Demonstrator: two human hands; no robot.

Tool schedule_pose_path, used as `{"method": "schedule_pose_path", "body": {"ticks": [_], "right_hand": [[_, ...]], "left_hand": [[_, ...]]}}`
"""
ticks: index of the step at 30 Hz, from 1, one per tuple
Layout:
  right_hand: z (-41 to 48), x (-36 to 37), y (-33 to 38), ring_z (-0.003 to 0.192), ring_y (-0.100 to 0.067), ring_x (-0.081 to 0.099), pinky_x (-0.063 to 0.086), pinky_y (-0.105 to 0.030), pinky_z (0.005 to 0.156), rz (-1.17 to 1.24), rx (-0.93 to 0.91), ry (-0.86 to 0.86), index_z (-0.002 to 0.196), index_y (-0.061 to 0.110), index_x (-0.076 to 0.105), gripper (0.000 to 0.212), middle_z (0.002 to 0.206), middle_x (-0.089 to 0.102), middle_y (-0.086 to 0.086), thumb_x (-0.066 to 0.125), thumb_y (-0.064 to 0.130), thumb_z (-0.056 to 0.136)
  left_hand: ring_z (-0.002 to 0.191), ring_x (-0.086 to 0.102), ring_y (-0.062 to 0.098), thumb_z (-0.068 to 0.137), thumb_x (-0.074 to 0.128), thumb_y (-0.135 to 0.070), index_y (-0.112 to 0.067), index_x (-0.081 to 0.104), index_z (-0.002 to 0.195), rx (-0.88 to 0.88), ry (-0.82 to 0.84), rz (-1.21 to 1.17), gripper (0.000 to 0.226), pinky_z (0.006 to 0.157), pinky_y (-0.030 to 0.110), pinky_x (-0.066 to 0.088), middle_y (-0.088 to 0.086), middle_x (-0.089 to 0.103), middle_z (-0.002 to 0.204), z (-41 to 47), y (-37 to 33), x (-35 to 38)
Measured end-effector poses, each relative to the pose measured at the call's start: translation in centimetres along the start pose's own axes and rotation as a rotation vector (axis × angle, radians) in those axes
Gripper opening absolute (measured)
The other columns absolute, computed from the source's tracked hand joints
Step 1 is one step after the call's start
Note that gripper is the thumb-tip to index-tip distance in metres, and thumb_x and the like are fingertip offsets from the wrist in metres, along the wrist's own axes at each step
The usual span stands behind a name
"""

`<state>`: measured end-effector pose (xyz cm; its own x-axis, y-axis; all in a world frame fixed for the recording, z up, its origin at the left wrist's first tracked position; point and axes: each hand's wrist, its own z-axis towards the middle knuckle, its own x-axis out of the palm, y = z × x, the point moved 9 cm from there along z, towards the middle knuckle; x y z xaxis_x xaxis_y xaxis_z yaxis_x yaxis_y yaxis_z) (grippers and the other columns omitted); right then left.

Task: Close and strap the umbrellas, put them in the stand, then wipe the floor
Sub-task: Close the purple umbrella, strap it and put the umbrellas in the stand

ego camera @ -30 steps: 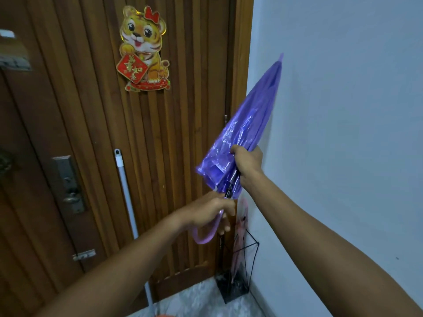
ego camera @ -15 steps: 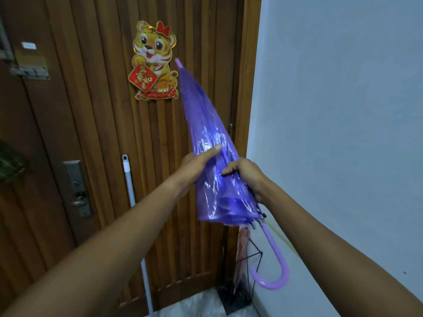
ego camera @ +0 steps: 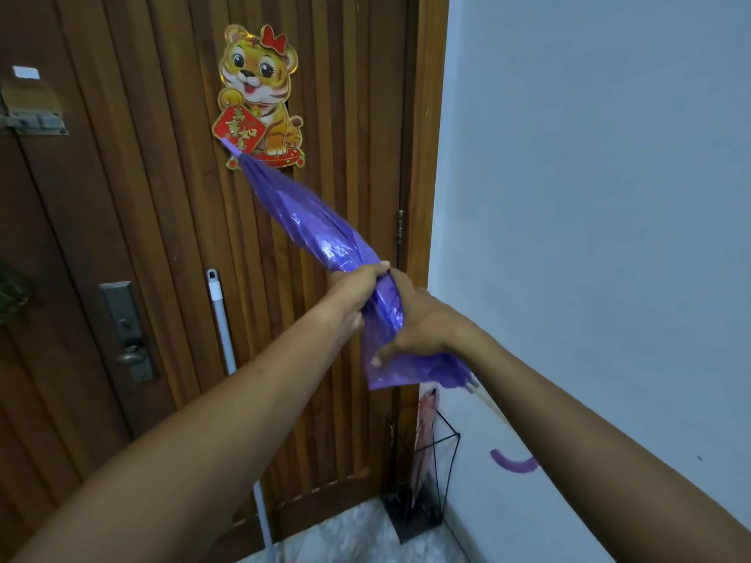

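A closed purple umbrella points up and left, its tip near the tiger sticker. My left hand is wrapped around the folded canopy at its middle. My right hand clasps the loose lower canopy just below it. The curved purple handle shows beneath my right forearm; most of the shaft is hidden by that arm. A black wire umbrella stand sits on the floor in the corner, with a pink-orange umbrella inside it.
A white mop handle leans against the wooden door. A tiger sticker hangs on the door, and a metal lock plate is at left. A pale wall fills the right side. Marbled floor lies below.
The umbrella has swung from pointing up right, through upright, to leaning up left. My left hand went from the handle to flat on the canopy, then closed around it. The right hand slid lower.
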<state>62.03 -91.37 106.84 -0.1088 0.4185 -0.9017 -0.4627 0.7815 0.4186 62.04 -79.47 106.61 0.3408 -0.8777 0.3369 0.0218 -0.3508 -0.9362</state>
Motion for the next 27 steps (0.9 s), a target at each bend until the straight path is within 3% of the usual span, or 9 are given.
{"method": "schedule_pose_path", "body": {"ticks": [5, 8, 10, 13, 15, 17, 19, 23, 27], "right_hand": [[0.2, -3.1, -2.4, 0.088, -0.022, 0.06, 0.054, -0.036, 0.076, 0.076, 0.09, -0.228, 0.133, 0.029, 0.049, 0.057, 0.112, 0.064, -0.002, 0.071, 0.024, 0.081], [1.0, -3.9, -3.9, 0.088, -0.025, 0.068, 0.059, -0.046, 0.085, 0.155, 0.098, -0.093, 0.108, 0.025, 0.063, 0.035, 0.1, 0.07, -0.007, 0.064, 0.015, 0.074], [1.0, -3.8, -3.5, 0.091, -0.029, 0.07, 0.06, -0.047, 0.087, 0.172, 0.083, 0.075, 0.11, 0.016, 0.065, 0.04, 0.101, 0.071, -0.013, 0.063, 0.005, 0.072], [0.7, -3.2, -1.5, 0.095, -0.032, 0.07, 0.06, -0.042, 0.083, 0.066, 0.047, 0.331, 0.114, 0.011, 0.064, 0.046, 0.108, 0.071, -0.015, 0.065, 0.0, 0.07], [0.8, -3.0, -0.1, 0.096, -0.031, 0.071, 0.06, -0.041, 0.083, -0.022, 0.016, 0.433, 0.113, 0.013, 0.065, 0.045, 0.108, 0.071, -0.012, 0.068, 0.002, 0.07], [1.2, -3.2, 0.7, 0.096, -0.027, 0.071, 0.062, -0.037, 0.081, -0.104, -0.019, 0.454, 0.115, 0.017, 0.066, 0.045, 0.109, 0.071, -0.007, 0.073, 0.008, 0.072], [1.8, -4.2, 1.0, 0.094, -0.02, 0.07, 0.061, -0.031, 0.076, -0.194, -0.064, 0.376, 0.115, 0.022, 0.068, 0.041, 0.108, 0.071, 0.001, 0.078, 0.02, 0.075], [2.4, -8.5, 1.7, 0.101, -0.016, 0.063, 0.056, -0.034, 0.082, -0.339, -0.167, -0.252, 0.123, 0.028, 0.065, 0.055, 0.113, 0.068, 0.006, 0.07, 0.06, 0.078], [0.9, -9.2, 0.3, 0.115, -0.013, 0.057, 0.049, -0.028, 0.09, 0.156, -0.237, -0.665, 0.129, 0.028, 0.064, 0.059, 0.129, 0.064, 0.003, 0.054, 0.067, 0.085]], "left_hand": [[0.089, 0.065, 0.021, 0.085, 0.068, -0.047, -0.013, 0.058, 0.111, -0.023, 0.105, 0.436, 0.044, 0.069, 0.03, 0.049, 0.005, 0.068, 0.103, -3.3, -1.2, 0.4], [0.091, 0.061, 0.012, 0.079, 0.063, -0.063, -0.02, 0.058, 0.106, 0.688, -0.191, 1.189, 0.05, 0.068, 0.024, 0.041, -0.004, 0.063, 0.103, -6.6, -5.9, -0.9], [0.125, 0.046, 0.022, 0.07, 0.065, -0.065, -0.024, 0.047, 0.132, 1.123, -0.142, 1.572, 0.076, 0.098, 0.039, 0.041, 0.005, 0.048, 0.134, -8.7, -5.2, 1.1], [0.151, 0.008, 0.033, 0.062, 0.072, -0.068, -0.024, 0.009, 0.156, 1.113, 0.112, 1.918, 0.121, 0.122, 0.054, 0.01, 0.012, 0.013, 0.162, -6.6, -0.3, 1.7], [0.143, 0.031, 0.032, 0.064, 0.072, -0.067, -0.022, 0.008, 0.155, 1.101, 0.076, 1.908, 0.12, 0.119, 0.049, 0.022, 0.012, 0.032, 0.153, -5.8, 0.4, 1.8], [0.11, 0.061, 0.026, 0.074, 0.07, -0.058, -0.022, 0.027, 0.145, 1.158, 0.005, 1.782, 0.091, 0.092, 0.041, 0.047, 0.005, 0.058, 0.124, -5.7, -0.1, 1.8], [0.086, 0.067, 0.025, 0.077, 0.069, -0.047, -0.024, 0.04, 0.127, 1.088, -0.015, 1.675, 0.062, 0.071, 0.036, 0.051, -0.001, 0.066, 0.102, -4.8, -0.6, 1.0], [0.076, 0.068, 0.024, 0.061, 0.073, -0.04, -0.027, 0.059, 0.097, 0.632, 0.0, 1.437, 0.041, 0.07, 0.035, 0.057, -0.003, 0.069, 0.083, -1.3, -0.4, -3.0], [0.061, 0.071, 0.023, 0.059, 0.077, -0.015, -0.006, 0.069, 0.081, 0.204, 0.13, 0.879, 0.025, 0.064, 0.036, 0.06, 0.008, 0.073, 0.07, 0.4, 1.1, -4.8]]}}
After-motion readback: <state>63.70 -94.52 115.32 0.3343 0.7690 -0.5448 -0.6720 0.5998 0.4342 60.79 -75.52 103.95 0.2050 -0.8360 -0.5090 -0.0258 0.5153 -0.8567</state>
